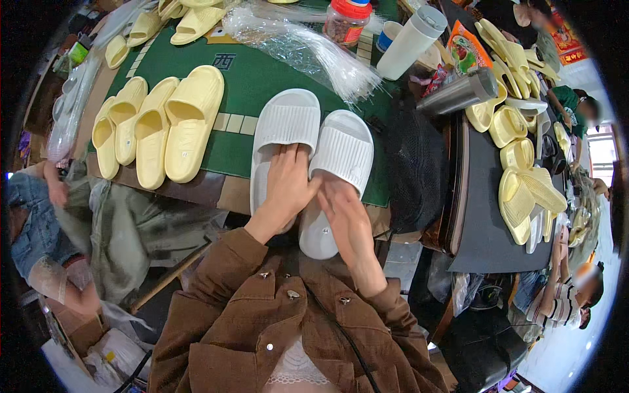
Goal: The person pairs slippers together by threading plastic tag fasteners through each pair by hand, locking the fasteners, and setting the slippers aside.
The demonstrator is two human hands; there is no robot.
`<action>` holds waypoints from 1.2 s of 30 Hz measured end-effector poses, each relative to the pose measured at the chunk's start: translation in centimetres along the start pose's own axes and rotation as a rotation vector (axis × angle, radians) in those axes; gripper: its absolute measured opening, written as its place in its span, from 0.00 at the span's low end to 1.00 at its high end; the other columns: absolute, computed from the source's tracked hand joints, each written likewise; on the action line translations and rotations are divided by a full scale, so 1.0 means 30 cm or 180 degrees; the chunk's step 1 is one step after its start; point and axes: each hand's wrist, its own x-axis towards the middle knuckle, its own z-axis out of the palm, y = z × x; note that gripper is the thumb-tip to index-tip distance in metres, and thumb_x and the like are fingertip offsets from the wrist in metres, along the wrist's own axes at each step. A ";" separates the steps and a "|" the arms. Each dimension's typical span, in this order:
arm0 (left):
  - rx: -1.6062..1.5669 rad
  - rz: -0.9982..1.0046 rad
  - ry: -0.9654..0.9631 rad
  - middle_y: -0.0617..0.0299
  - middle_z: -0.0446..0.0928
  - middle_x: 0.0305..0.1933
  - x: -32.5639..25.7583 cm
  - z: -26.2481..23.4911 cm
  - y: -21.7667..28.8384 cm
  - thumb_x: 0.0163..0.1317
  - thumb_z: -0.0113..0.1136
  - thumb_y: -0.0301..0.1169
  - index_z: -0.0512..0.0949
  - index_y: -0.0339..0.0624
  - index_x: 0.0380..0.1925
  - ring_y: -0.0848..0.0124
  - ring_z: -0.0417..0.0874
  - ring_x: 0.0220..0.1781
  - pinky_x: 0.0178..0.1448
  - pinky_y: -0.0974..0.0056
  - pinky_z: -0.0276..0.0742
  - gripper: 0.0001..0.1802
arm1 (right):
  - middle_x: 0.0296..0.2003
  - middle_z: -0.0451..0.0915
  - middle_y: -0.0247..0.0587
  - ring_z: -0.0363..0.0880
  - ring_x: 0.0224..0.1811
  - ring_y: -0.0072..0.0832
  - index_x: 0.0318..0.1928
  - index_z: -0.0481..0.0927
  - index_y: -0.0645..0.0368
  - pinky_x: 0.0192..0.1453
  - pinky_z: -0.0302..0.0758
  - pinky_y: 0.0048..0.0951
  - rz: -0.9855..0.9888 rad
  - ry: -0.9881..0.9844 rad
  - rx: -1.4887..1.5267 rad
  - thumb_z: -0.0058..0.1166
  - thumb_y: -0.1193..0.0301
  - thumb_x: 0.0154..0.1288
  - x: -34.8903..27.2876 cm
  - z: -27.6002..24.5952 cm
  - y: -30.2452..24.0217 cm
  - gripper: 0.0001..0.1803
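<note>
Two white ribbed slide sandals lie side by side at the near edge of a green table mat (252,78). My left hand (286,187) rests palm down on the heel of the left white sandal (286,124), fingers spread. My right hand (344,219) lies over the heel of the right white sandal (342,154), fingers pointing toward my left hand. The heels of both sandals stick out past the table edge toward my brown jacket.
Several pale yellow sandals (190,121) lie in a row at the left of the mat. A bundle of clear plastic bags (308,46), a red-lidded jar (345,19), a white cup (411,40) and a steel flask (458,92) stand behind. More yellow sandals (524,190) pile at right. People sit left and right.
</note>
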 end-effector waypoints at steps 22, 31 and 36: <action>0.0083 -0.0033 0.0497 0.44 0.75 0.37 0.052 0.037 -0.001 0.42 0.62 0.30 0.76 0.31 0.32 0.46 0.76 0.41 0.47 0.49 0.71 0.16 | 0.33 0.81 0.53 0.80 0.38 0.51 0.36 0.80 0.60 0.41 0.74 0.45 -0.1412 0.0283 -0.5432 0.47 0.60 0.65 0.463 0.025 -0.240 0.16; 0.0000 -0.0201 0.0228 0.42 0.75 0.37 0.067 0.030 0.003 0.42 0.63 0.29 0.77 0.29 0.32 0.45 0.76 0.41 0.48 0.49 0.71 0.17 | 0.32 0.81 0.53 0.80 0.37 0.50 0.31 0.82 0.61 0.40 0.74 0.47 -0.1227 0.0192 -0.5361 0.50 0.53 0.63 0.440 0.085 -0.169 0.22; 0.0086 0.0077 0.0433 0.42 0.75 0.37 0.059 0.039 -0.003 0.43 0.62 0.30 0.76 0.29 0.32 0.45 0.77 0.39 0.46 0.48 0.72 0.16 | 0.33 0.82 0.50 0.81 0.38 0.46 0.34 0.82 0.60 0.42 0.75 0.42 -0.1351 0.0239 -0.4997 0.53 0.58 0.60 0.461 0.070 -0.162 0.17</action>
